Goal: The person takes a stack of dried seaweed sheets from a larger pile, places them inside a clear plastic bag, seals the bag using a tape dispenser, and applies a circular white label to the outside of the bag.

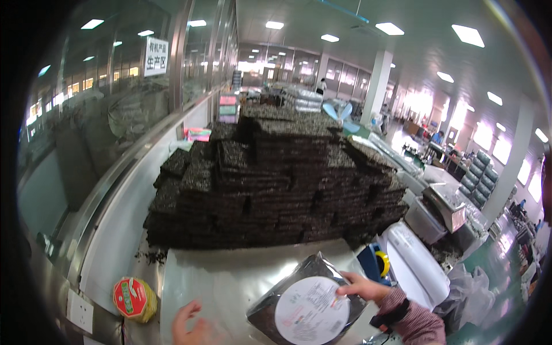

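My right hand [364, 288] grips the upper right edge of a clear plastic packet of dark sheets [267, 304], thumb on top. A round white label [312, 310] bearing writing covers much of the packet's face. The packet is held tilted over a pale work surface [207, 267]. To its left, my left hand [194, 325] is raised with fingers apart, partly blurred and holding nothing. Beyond both hands rises a large pile of stacked dark seaweed sheets [276, 194].
A yellow roll with a red octagonal label [131, 297] stands at left, near a wall socket [80, 311]. On the right lie a blue tape dispenser [368, 261], a white roll [416, 263], plastic bins [427, 220] and clear bags [468, 293]. A glass partition runs along the left.
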Tool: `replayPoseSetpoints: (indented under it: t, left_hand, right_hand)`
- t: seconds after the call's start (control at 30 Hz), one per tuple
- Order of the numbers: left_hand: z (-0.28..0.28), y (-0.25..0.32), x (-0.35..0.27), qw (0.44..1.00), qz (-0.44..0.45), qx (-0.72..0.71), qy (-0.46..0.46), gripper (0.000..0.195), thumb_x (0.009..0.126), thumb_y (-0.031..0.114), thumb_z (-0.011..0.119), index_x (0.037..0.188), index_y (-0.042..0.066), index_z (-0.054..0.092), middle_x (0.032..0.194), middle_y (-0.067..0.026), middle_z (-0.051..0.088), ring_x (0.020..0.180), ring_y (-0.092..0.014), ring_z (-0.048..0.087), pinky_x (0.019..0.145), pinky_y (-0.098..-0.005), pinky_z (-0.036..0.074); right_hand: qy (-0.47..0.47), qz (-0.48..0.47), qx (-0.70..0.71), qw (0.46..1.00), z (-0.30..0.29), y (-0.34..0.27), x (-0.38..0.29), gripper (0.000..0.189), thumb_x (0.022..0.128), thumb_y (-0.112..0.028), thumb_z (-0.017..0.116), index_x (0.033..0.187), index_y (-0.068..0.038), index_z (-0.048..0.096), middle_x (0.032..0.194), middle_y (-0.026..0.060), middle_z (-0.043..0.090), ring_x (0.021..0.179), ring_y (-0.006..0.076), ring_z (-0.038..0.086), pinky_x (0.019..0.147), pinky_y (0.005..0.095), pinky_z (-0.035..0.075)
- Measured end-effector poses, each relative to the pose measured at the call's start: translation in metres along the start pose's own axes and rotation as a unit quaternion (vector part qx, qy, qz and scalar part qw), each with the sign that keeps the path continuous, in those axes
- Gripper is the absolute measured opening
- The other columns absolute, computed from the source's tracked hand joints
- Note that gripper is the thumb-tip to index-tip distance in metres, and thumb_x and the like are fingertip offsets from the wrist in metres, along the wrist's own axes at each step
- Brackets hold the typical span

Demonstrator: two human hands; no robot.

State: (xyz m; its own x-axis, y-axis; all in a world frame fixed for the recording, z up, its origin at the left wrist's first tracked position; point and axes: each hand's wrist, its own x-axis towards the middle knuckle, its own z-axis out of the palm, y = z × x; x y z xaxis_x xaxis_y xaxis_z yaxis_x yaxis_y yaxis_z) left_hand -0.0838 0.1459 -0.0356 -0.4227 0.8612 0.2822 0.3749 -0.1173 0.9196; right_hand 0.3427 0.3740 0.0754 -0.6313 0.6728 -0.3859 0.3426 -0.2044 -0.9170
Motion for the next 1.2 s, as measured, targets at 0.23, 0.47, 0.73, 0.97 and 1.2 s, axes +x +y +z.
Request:
replayPoseSetpoints:
  t: [0.23, 0.47, 0.73, 0.97, 1.2]
  left_hand:
    - [-0.108, 0.058, 0.013, 0.852, 0.147, 0.491, 0.107, 0.038, 0.093, 0.015, 0.07, 0.127, -0.002, 0.064, 0.117, -0.0164, 0.068, 0.115, -0.027, 0.063, 0.099, -0.0394, 0.05]
    - [-0.134, -0.001, 0.009, 0.862, -0.033, 0.504, 0.035, 0.051, 0.099, 0.02, 0.06, 0.147, 0.006, 0.051, 0.141, -0.029, 0.053, 0.135, -0.046, 0.047, 0.116, -0.055, 0.035]
    - [-0.148, -0.017, 0.003, 0.887, -0.042, 0.457, 0.043, 0.039, 0.099, 0.013, 0.059, 0.137, 0.008, 0.063, 0.147, -0.0266, 0.051, 0.134, -0.046, 0.049, 0.113, -0.0509, 0.04]
    - [-0.149, -0.023, -0.013, 0.938, -0.11, 0.247, 0.218, 0.029, 0.087, 0.009, 0.074, 0.114, 0.0, 0.071, 0.115, -0.0181, 0.069, 0.111, -0.031, 0.063, 0.097, -0.0387, 0.05]
    - [-0.138, -0.066, 0.013, 0.941, -0.106, 0.173, 0.27, 0.021, 0.079, 0.012, 0.084, 0.08, 0.0, 0.068, 0.076, -0.0117, 0.07, 0.068, -0.02, 0.065, 0.065, -0.0349, 0.051]
  right_hand:
    - [-0.091, -0.328, 0.198, 0.919, -0.101, -0.311, 0.072, 0.082, 0.094, -0.074, 0.053, 0.132, -0.001, 0.059, 0.114, 0.013, 0.072, 0.104, 0.0293, 0.07, 0.1, 0.0444, 0.051]
    - [0.293, -0.076, -0.104, 0.948, -0.121, -0.322, 0.174, 0.115, 0.087, -0.071, 0.066, 0.164, -0.002, 0.013, 0.157, 0.0395, 0.023, 0.142, 0.0482, 0.037, 0.113, 0.057, 0.04]
    - [0.269, 0.04, -0.187, 0.944, -0.102, -0.316, 0.18, 0.09, 0.085, -0.064, 0.075, 0.146, -0.002, 0.054, 0.146, 0.0312, 0.049, 0.115, 0.0344, 0.057, 0.097, 0.048, 0.04]
    - [0.189, -0.163, -0.123, 0.961, -0.114, -0.284, 0.202, 0.051, 0.085, -0.024, 0.084, 0.127, -0.006, 0.062, 0.126, 0.0098, 0.068, 0.112, 0.0254, 0.065, 0.099, 0.0385, 0.053]
    - [0.069, -0.311, -0.035, 0.947, -0.166, -0.241, 0.172, 0.063, 0.085, -0.013, 0.081, 0.143, -0.008, 0.057, 0.146, 0.0098, 0.057, 0.139, 0.0221, 0.051, 0.117, 0.0393, 0.041]
